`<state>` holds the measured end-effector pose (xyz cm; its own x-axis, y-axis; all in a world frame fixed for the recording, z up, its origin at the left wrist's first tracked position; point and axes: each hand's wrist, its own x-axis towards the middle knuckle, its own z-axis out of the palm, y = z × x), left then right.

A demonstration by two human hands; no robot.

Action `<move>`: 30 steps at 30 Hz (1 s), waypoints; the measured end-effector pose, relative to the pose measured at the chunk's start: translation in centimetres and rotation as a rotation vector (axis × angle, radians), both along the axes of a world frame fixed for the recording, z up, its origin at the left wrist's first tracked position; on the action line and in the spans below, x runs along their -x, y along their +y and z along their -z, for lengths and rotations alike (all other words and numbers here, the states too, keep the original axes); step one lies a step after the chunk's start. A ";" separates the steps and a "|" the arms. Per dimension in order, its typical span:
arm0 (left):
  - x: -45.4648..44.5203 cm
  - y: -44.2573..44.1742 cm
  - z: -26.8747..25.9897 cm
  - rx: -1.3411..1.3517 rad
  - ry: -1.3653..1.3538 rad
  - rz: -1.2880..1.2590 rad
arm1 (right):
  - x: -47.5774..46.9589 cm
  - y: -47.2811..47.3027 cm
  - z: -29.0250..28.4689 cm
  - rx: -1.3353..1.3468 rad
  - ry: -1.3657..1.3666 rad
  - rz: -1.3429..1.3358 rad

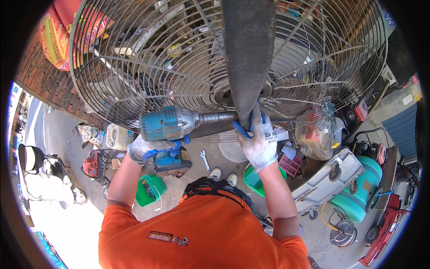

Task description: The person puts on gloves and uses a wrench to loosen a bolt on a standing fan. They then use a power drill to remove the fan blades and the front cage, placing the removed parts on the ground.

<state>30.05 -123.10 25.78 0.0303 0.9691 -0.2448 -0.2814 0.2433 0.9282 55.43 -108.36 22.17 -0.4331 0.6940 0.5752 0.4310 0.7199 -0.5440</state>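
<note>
My left hand [144, 149], in a grey-white and blue work glove, grips the handle of a teal cordless impact wrench [168, 122]. The wrench lies sideways, its long socket [220, 117] reaching right to the narrow lower part of a dark fan blade [248, 50]. My right hand [260, 141], gloved alike, has its thumb and fingers around that narrow part. The socket's tip is hidden there, so I cannot tell what it is seated on. Another dark blade [215, 130] extends left below the wrench. Behind stands the round wire fan guard [74, 55].
On the concrete floor lie a combination wrench [205, 160], a green bucket with tools [138, 198] and another green bucket [250, 183]. At right are a teal tank [362, 191], a grey wheeled cart [319, 181] and a hose reel [342, 232]. A red-bodied machine [90, 164] stands left.
</note>
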 end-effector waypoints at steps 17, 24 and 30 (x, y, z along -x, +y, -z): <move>0.6 1.3 2.0 0.004 -0.255 0.113 | -0.4 0.4 -1.1 -0.021 -0.093 -0.029; 1.1 0.8 6.6 -0.207 0.022 0.103 | -0.6 0.1 -1.1 0.002 -0.041 -0.040; 2.2 1.3 6.6 -0.097 -0.142 0.108 | -0.5 0.8 -0.5 -0.037 0.013 -0.037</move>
